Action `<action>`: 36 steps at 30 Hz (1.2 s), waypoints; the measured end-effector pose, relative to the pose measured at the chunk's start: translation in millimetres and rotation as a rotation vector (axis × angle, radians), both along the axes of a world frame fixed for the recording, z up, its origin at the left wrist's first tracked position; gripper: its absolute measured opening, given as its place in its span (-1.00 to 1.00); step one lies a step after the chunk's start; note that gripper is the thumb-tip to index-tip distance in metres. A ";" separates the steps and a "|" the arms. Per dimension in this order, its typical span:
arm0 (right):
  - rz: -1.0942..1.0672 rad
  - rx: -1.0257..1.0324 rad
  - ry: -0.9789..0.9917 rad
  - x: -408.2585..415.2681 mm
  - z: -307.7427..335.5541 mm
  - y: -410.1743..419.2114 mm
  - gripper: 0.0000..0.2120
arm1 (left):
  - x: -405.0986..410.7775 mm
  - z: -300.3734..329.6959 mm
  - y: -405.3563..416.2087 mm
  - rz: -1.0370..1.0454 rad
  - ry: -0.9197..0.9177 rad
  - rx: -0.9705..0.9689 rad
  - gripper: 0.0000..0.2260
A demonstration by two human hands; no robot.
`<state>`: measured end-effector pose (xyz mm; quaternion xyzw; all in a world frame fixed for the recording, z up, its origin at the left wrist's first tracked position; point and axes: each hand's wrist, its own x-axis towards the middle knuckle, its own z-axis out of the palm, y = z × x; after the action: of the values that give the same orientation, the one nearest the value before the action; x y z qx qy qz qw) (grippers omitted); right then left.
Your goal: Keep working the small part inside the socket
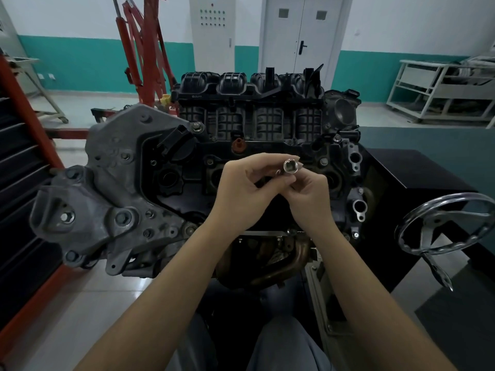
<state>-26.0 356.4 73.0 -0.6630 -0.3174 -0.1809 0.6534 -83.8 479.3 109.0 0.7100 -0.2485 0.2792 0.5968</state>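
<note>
Two hands, left hand (pixel 241 195) and right hand (pixel 308 194), pinch one socket (pixel 290 166).

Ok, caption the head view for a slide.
Both hands, left and right, hold a socket above an engine on a stand.

The engine (pixel 214 167) sits on a black stand (pixel 417 172). The stand is on the pale tiled floor (pixel 88 303).

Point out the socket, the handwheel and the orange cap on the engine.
socket (pixel 290 166): head view, its open end.
handwheel (pixel 417 222): head view, left rim.
orange cap (pixel 238 145): head view, its top.
</note>
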 end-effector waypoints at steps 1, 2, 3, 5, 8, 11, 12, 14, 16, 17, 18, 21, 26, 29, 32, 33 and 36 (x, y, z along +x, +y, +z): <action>-0.011 0.010 0.003 0.9 0.2 0.1 -0.82 | -0.1 0.4 -0.4 -0.002 0.000 0.000 -0.71; -0.025 0.015 0.006 2.0 -0.1 -0.1 -0.82 | 0.0 0.9 -0.9 0.016 -0.006 0.003 -0.72; -0.036 0.017 0.007 3.2 -0.9 -0.3 -0.82 | 0.1 1.7 -1.5 0.049 -0.017 0.008 -0.73; -0.047 0.014 0.001 4.0 -3.1 -0.7 -0.79 | 0.7 2.8 -2.1 0.104 -0.039 0.035 -0.73; -0.037 -0.031 -0.022 1.6 -3.2 0.4 -0.74 | 1.1 1.2 -2.7 0.077 -0.036 0.048 -0.75; -0.034 -0.051 -0.020 -0.5 0.1 1.3 -0.70 | 0.1 -0.7 -3.8 0.021 -0.011 0.013 -0.73; -0.039 -0.047 -0.020 0.5 0.7 1.2 -0.68 | -0.3 -0.3 -4.0 0.020 -0.008 0.008 -0.72; -0.053 -0.036 -0.014 3.2 0.2 1.0 -0.68 | -0.2 0.4 -4.7 0.055 -0.016 0.021 -0.73; -0.066 -0.022 -0.011 4.4 -1.9 1.1 -0.71 | 0.4 0.9 -5.8 0.102 -0.018 0.022 -0.73; -0.070 -0.019 -0.014 4.2 -2.9 1.0 -0.72 | 0.1 0.7 -6.5 0.111 -0.015 0.017 -0.71; -0.068 -0.023 -0.018 3.6 -3.6 1.0 -0.72 | -0.3 0.2 -7.0 0.111 -0.014 0.013 -0.71; -0.020 -0.048 -0.022 -0.3 -2.3 0.2 -0.73 | 0.3 -1.9 -6.2 0.074 -0.014 0.003 -0.75; -0.054 -0.016 -0.021 2.8 -0.9 0.3 -0.72 | 0.4 -1.9 -6.7 0.024 0.012 -0.008 -0.75; -0.056 0.000 -0.015 3.4 -4.6 0.2 -0.75 | 1.3 -2.2 -8.3 0.086 -0.006 0.006 -0.76; -0.023 -0.014 -0.029 -0.1 -3.3 1.0 -0.77 | 2.2 -1.6 -4.9 0.051 0.002 -0.005 -0.77; -0.018 -0.015 -0.024 -1.1 -1.9 1.3 -0.76 | 2.1 -1.5 -3.4 0.023 0.006 -0.011 -0.77; -0.043 -0.010 -0.011 0.9 -0.9 1.6 -0.77 | 1.2 -0.1 -1.5 -0.024 0.026 0.002 -0.75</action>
<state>-25.1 358.0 72.1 -0.6718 -0.3076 -0.1972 0.6444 -82.6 477.8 108.9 0.7112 -0.2498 0.2625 0.6024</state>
